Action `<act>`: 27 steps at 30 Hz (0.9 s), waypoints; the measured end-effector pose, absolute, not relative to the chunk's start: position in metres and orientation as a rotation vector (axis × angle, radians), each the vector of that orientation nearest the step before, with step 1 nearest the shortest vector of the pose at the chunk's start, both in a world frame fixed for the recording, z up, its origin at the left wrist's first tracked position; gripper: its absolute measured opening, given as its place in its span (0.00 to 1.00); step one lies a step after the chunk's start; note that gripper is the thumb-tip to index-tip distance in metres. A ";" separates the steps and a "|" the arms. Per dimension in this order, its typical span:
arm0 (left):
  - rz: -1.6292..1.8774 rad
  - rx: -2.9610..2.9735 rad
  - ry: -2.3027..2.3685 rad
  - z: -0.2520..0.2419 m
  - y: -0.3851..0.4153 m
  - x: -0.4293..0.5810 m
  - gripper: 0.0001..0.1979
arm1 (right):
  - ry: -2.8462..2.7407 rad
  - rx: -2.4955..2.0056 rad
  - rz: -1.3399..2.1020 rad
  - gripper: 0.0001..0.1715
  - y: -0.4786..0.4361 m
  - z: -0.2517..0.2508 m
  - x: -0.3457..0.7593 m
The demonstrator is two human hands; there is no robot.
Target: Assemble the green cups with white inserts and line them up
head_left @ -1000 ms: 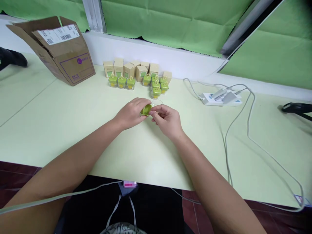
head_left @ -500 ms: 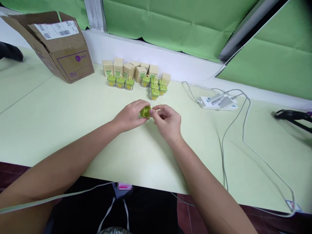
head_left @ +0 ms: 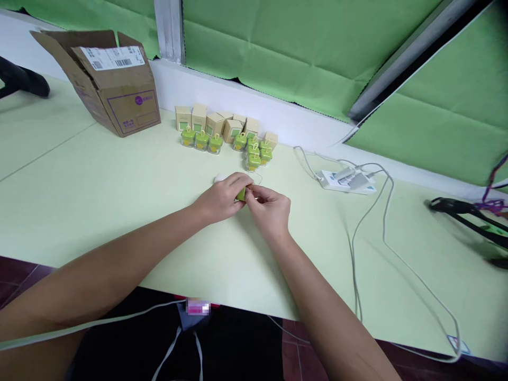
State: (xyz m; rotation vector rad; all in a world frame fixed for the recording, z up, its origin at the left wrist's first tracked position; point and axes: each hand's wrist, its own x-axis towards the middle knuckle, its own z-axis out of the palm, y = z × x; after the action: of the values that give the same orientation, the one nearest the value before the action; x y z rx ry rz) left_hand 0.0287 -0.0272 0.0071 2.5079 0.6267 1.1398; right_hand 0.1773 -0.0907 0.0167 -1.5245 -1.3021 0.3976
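My left hand (head_left: pixel 222 201) is closed around a small hollow green lid (head_left: pixel 241 194), mostly covered by the fingers. My right hand (head_left: pixel 272 211) meets it from the right, thumb and fingertips pinched together at the lid's edge; what they pinch is hidden. A thin pale strand (head_left: pixel 260 175) curves on the table just beyond the fingertips. Behind the left knuckles a small whitish thing (head_left: pixel 219 178) pokes out, its kind unclear. Farther back stand several clear little jars with green lids and pale loops, in a left row (head_left: pixel 201 141) and a right cluster (head_left: pixel 254 161).
Several small cardboard boxes (head_left: pixel 215 124) line the wall behind the jars. A large open carton (head_left: pixel 133 108) stands back left. To the right lies a power strip (head_left: pixel 345 181) with plugs and trailing cables (head_left: pixel 384 227). A black frame-like object (head_left: pixel 460 209) is at the far right.
The view has shifted a little. My left hand has turned over the lid, so its hollow inside no longer shows. The whitish thing has come into sight behind that hand.
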 end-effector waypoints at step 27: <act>1.300 2.391 0.463 0.007 -0.026 0.027 0.16 | -1.301 -1.394 0.564 0.14 -0.092 0.019 0.177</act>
State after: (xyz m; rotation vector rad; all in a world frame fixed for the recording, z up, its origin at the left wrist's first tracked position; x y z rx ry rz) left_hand 0.0270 -0.0260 0.0066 2.3908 0.4629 1.3000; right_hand 0.1773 -0.0924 0.0189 -1.3940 -1.3008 0.5641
